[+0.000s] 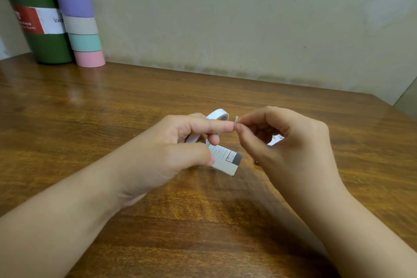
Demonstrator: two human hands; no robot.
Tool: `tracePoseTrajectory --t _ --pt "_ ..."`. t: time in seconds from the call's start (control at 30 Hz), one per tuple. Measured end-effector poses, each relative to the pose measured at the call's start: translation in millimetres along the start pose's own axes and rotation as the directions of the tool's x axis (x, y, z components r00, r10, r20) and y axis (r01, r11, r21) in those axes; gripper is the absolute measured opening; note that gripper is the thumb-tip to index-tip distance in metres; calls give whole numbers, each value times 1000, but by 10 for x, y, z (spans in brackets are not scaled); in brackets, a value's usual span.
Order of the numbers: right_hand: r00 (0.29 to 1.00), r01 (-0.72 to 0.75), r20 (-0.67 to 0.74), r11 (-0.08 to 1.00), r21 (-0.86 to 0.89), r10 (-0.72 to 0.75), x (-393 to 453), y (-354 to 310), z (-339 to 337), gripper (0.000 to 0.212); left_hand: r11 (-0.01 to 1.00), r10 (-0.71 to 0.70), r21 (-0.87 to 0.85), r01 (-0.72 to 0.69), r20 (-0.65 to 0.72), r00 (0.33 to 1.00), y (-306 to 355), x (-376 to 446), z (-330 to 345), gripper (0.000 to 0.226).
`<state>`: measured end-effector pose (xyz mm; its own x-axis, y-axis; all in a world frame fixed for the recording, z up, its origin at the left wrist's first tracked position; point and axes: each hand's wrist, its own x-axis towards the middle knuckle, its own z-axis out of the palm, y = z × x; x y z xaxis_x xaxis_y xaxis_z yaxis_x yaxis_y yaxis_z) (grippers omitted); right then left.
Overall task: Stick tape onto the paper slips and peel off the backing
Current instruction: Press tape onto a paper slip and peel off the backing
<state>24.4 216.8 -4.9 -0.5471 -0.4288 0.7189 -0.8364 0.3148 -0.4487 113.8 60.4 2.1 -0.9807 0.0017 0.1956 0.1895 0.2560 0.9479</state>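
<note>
My left hand (180, 140) holds a printed paper slip (226, 159) with small text and a dark block, its fingers curled round it above the wooden table (112, 119). Behind that hand a white roll of tape (217, 115) partly shows. My right hand (282, 140) meets the left fingertip and pinches a tiny white bit of tape backing (236, 119) between thumb and forefinger. A small shiny white scrap (276, 139) shows under the right hand's curled fingers.
A dark green bottle (38, 18) with a red and white label stands at the back left. Beside it rises a stack of pastel tape rolls (79, 18). A pale wall (248, 18) closes the table's far edge.
</note>
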Motion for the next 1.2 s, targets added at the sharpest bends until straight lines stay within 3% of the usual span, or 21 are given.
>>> tracePoseTrajectory --t 0.2,0.47,0.6,0.73,0.9,1.1,1.2 --pt "995 -99 32 994 37 97 -5 -10 8 6 996 15 83 -14 -13 1000 -36 15 9 52" --pt "940 -330 154 927 178 305 15 -26 -3 10 901 100 426 -79 -27 995 -77 8 27 59" --pt "920 -384 185 889 248 345 31 -37 -22 10 927 105 365 -88 -28 994 -76 12 18 57" --pt "925 -374 178 883 283 335 32 -51 -52 14 970 94 229 -83 -38 995 -68 11 -4 55" --pt "946 -319 148 912 259 289 17 -71 -41 12 972 98 220 -84 -51 994 -66 15 -7 54" --pt "956 -289 104 945 151 275 -11 -63 -13 13 880 122 465 -91 -36 992 -95 -5 53 61" --pt "962 -263 103 957 122 252 -12 -60 -1 11 878 123 470 -95 -29 992 -87 -12 58 61"
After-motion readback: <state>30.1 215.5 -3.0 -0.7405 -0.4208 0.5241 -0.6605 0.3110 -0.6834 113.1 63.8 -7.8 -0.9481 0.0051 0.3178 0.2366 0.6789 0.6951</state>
